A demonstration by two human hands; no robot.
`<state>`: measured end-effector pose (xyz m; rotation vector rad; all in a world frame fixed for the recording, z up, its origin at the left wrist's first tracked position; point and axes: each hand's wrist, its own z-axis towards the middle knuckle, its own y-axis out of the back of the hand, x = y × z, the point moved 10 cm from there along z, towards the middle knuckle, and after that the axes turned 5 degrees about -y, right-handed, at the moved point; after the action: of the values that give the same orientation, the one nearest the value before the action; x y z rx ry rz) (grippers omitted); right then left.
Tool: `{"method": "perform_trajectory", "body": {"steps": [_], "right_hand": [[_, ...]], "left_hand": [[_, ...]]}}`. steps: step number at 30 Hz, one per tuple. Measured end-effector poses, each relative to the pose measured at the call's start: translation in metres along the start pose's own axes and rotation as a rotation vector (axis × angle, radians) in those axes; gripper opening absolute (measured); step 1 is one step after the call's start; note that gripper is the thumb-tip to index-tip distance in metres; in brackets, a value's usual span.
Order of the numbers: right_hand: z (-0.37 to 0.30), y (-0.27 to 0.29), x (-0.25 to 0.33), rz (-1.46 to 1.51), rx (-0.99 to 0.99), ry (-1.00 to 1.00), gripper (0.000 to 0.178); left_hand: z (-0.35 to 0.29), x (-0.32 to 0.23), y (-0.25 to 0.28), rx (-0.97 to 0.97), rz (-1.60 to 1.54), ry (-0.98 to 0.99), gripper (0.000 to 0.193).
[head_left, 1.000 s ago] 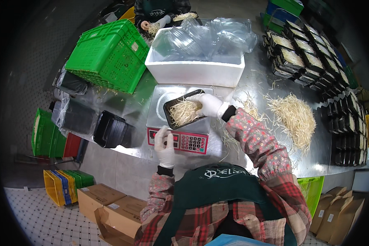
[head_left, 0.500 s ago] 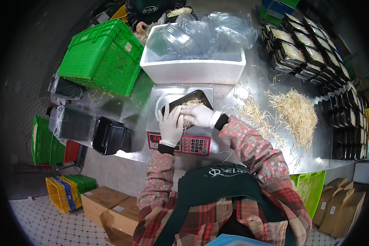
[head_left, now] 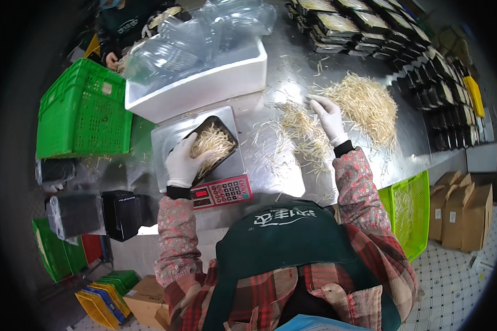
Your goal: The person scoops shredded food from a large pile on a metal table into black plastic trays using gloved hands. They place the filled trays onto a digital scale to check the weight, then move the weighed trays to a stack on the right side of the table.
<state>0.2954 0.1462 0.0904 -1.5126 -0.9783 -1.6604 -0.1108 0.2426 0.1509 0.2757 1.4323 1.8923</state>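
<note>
A black plastic tray (head_left: 231, 151) with pale bean sprouts (head_left: 212, 142) in it is slanted over the metal plate of a red digital scale (head_left: 222, 191). My white-gloved left hand (head_left: 185, 161) grips the tray's left side, thumb over the sprouts; whether the tray touches the plate I cannot tell. Off to the right, my gloved right hand (head_left: 327, 116) is above the table between loose sprouts (head_left: 303, 132) and a larger sprout heap (head_left: 364, 105). Its fingers are stretched out, with a small gap at the thumb, and nothing shows in them.
Behind the scale stands a white foam box (head_left: 204, 83) holding clear plastic lids. A green crate (head_left: 85, 110) and black trays (head_left: 121, 215) are at left. Stacks of filled trays (head_left: 364, 25) line the far right. Beyond the box, a co-worker's hand (head_left: 112, 60) shows.
My right hand has left the tray and moved right to the sprouts. My left hand now holds the tray, which is turned more upright in view. The whole view has shifted and turned.
</note>
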Motion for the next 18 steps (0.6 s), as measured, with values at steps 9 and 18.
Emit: {"method": "perform_trajectory", "body": {"steps": [9, 18], "right_hand": [[-0.125, -0.184, -0.085, -0.932, 0.470, 0.512, 0.075], [-0.071, -0.029, -0.105, -1.088, 0.281, 0.497, 0.039]], "left_hand": [[0.017, -0.107, 0.066, -0.302, -0.435, -0.089, 0.041], [-0.057, -0.086, 0.052, -0.239, -0.501, 0.127, 0.035]]}}
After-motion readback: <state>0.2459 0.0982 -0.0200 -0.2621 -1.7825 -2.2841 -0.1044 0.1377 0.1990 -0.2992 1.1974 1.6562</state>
